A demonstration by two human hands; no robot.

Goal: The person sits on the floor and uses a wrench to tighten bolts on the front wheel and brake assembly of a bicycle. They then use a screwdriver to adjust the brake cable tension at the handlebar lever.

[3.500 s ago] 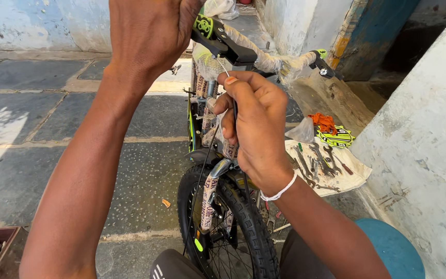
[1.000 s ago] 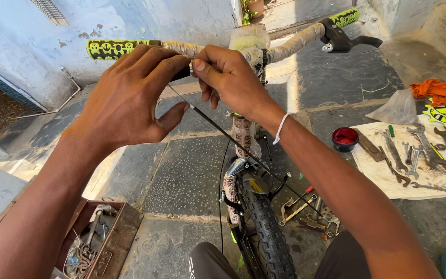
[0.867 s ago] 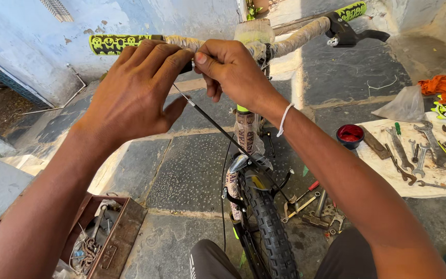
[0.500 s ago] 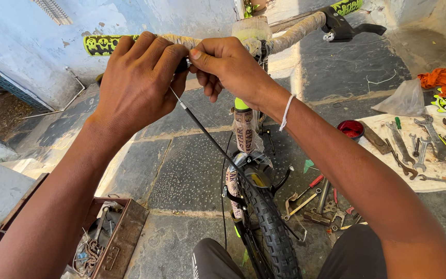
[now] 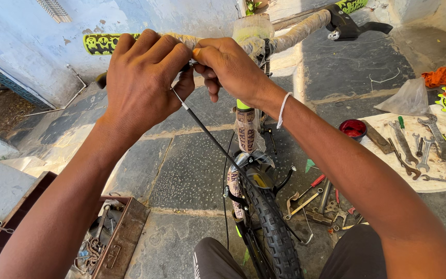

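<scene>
Left hand [image 5: 143,77] and right hand [image 5: 231,67], both pinching cable [image 5: 207,132] end at handlebar [image 5: 295,33]. Cable axis toward 5 o'clock, down to wheel [image 5: 272,232]. Hands touching, equally near.

One head-worn view, looking down and forward over a bicycle

The single camera sits on the person's head, tilted down along both forearms toward the handlebar [image 5: 295,33]. It is close: the left hand [image 5: 143,80] and right hand [image 5: 228,67] fill the upper middle, the front tyre [image 5: 272,227] runs down to the lower edge. Stone floor [image 5: 181,170] spreads below, a blue wall [image 5: 21,46] at upper left. No second view shares the scene
</scene>
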